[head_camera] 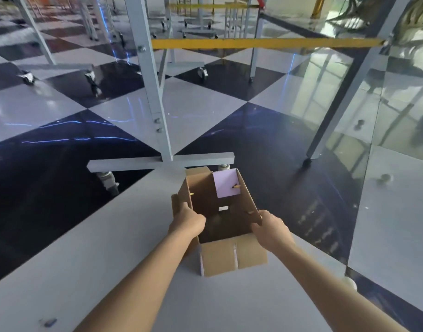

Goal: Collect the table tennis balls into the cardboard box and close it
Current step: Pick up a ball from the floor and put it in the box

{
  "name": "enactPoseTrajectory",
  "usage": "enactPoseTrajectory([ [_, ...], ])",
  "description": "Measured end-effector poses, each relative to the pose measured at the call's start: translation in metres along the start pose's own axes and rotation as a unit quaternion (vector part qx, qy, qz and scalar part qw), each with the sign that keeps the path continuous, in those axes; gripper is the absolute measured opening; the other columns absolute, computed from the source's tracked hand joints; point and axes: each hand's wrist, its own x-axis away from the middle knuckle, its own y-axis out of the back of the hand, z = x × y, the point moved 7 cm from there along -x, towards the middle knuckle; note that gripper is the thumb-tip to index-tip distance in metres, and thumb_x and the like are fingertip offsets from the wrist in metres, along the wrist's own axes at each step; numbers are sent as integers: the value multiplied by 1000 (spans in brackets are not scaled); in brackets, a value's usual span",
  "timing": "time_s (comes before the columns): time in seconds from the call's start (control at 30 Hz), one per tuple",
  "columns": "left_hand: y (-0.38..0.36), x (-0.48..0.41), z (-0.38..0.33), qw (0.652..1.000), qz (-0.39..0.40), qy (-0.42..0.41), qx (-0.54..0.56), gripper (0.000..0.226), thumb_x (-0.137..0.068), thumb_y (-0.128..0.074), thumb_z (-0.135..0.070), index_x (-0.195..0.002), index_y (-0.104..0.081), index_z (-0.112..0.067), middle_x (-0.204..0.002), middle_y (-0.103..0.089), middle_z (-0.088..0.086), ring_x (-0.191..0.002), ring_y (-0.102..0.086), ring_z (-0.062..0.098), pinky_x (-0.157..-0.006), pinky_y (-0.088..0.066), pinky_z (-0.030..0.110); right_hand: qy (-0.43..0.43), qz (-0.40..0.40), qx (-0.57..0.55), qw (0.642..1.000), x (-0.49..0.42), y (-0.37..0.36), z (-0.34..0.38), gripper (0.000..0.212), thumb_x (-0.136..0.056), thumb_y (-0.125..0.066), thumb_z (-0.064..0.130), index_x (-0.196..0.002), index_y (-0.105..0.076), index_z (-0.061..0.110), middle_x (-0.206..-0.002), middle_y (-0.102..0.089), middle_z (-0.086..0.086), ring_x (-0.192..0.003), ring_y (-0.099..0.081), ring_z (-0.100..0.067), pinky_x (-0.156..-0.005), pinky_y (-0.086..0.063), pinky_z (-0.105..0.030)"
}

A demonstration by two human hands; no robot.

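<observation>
An open cardboard box [232, 257] stands on the checkered floor in front of me, its near flap folded outward toward me. A pale purple sheet [226, 183] lies against its far inner wall. My left hand [188, 220] grips the box's left wall at the rim. My right hand [270, 227] grips the right wall at its rim. The inside of the box is dark and I see no table tennis balls in it. One white ball [350, 282] shows partly on the floor at the lower right.
A grey metal stand [162, 161] on castors rises just behind the box. More wheeled frames and a yellow bar [265, 43] stand farther back. A grey post [308, 159] stands to the right. A small dark object [50, 322] lies on the floor at the lower left.
</observation>
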Motion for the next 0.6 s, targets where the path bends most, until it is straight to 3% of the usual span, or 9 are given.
enactPoseTrajectory([
  [0.13,-8,-8,-2,999,-10,-27,-17,60,-89,-51,-17,-143,-26,-22,-140,-45,8,-121,-48,33,-95,-43,40,-20,-1,5,1000,1,5,-10,29,-81,-43,8,-97,-68,10,-82,-61,-6,-63,-50,-19,-49,-35,-24],
  [0.33,-29,9,-26,987,-68,-114,-95,44,-94,-45,-16,-137,-40,-22,-130,-55,6,-110,-57,30,-82,-48,36,-29,0,-25,999,21,22,-48,27,-81,-44,11,-87,-70,8,-75,-62,-6,-51,-48,-12,-38,-32,-19],
  [0.47,-51,28,-57,970,-106,-186,-114,32,-96,-44,-25,-126,-53,-19,-114,-65,5,-91,-64,25,-66,-51,30,-41,-58,-73,995,39,39,-84,26,-82,-47,15,-59,-59,12,-57,-56,0,-45,-45,-11,-38,-31,-16],
  [0.6,-76,46,-79,959,-139,-226,-95,36,-96,-44,-25,-130,-53,-22,-115,-67,6,-91,-65,26,-65,-49,29,-39,-99,-117,987,55,50,-115,31,-90,-48,20,-64,-62,15,-56,-57,5,-45,-49,-10,-41,-32,-15],
])
